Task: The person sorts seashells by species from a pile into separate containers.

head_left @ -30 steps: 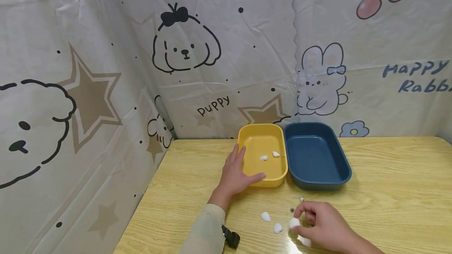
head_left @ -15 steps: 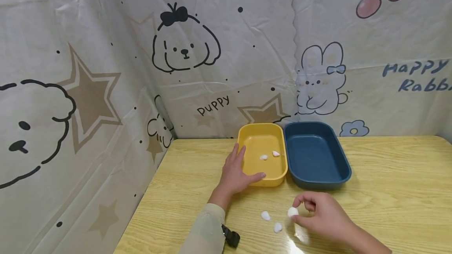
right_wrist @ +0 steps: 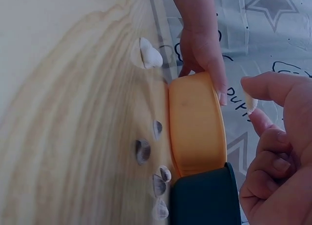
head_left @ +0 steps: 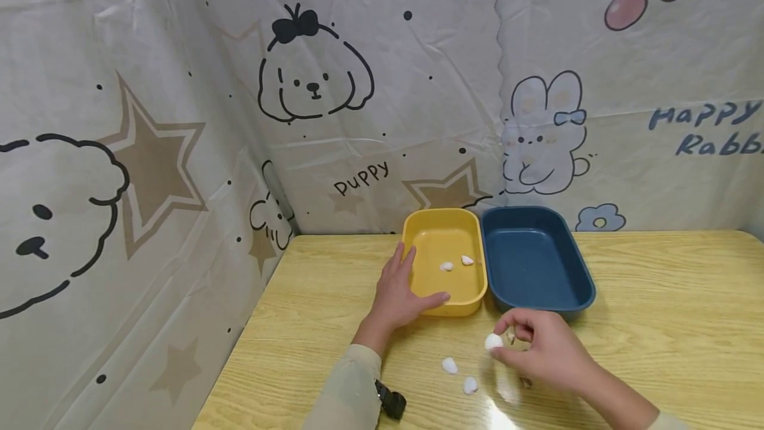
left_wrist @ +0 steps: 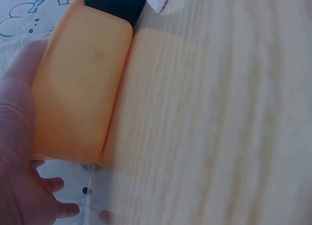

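Observation:
My right hand [head_left: 549,350] pinches a white ribbed seashell [head_left: 493,342] between thumb and index finger, above the table in front of the two trays. The same shell [right_wrist: 250,103] shows edge-on in the right wrist view. My left hand [head_left: 396,290] rests against the near left corner of the yellow tray [head_left: 447,308], its fingers along the left side and its thumb over the front rim. Inside that tray lie two white shells [head_left: 446,267]. On the table are a white shell [head_left: 449,365] and another white shell [head_left: 470,385]. My right hand partly hides other small shells.
A dark blue tray [head_left: 531,264] stands close against the yellow tray's right side. In the right wrist view, several greyish shells [right_wrist: 143,151] lie on the wooden table [right_wrist: 73,112] near the trays. A printed cloth [head_left: 382,85] hangs behind the table.
My right hand has lifted the pinched shell and moved it forward toward the trays, uncovering a small shell nearer me. My left hand and both trays keep their places.

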### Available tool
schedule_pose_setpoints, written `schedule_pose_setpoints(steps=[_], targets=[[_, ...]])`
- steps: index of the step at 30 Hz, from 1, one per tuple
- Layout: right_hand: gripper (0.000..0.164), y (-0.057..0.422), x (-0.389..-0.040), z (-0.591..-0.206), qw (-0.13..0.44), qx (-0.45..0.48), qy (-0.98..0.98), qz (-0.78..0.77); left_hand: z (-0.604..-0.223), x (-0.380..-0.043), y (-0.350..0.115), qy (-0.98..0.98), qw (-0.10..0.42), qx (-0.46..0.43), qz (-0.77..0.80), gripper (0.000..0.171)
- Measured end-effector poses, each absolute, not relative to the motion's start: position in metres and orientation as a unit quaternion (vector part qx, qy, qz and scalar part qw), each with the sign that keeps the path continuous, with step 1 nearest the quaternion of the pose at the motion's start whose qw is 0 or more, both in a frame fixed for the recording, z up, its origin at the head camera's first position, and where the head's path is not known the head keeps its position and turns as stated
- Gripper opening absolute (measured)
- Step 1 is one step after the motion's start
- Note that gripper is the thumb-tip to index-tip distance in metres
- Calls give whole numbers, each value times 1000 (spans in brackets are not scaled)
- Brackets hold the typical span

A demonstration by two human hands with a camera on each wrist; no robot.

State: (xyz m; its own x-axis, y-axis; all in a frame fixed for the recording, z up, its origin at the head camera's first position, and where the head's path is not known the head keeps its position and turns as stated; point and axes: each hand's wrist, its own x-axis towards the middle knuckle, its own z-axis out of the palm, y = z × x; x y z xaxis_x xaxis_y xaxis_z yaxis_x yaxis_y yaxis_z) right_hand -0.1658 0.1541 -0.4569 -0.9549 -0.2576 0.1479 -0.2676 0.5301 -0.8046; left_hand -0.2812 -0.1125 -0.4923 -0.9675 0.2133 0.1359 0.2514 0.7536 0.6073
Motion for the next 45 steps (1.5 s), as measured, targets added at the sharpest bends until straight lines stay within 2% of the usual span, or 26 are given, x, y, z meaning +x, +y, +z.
schedule_pose_setpoints(steps=[11, 26, 45], targets=[[24, 154, -178, -441, 75, 164, -878, 444, -489, -280, -111, -935, 31, -124, -332, 118], [25, 148, -201, -425, 78, 148, -885, 435, -490, -281, -110, -937, 33, -121, -328, 118], [26, 144, -233, -427, 116, 128, -880, 443, -491, -279, -110, -936, 28, -115, -332, 117]])
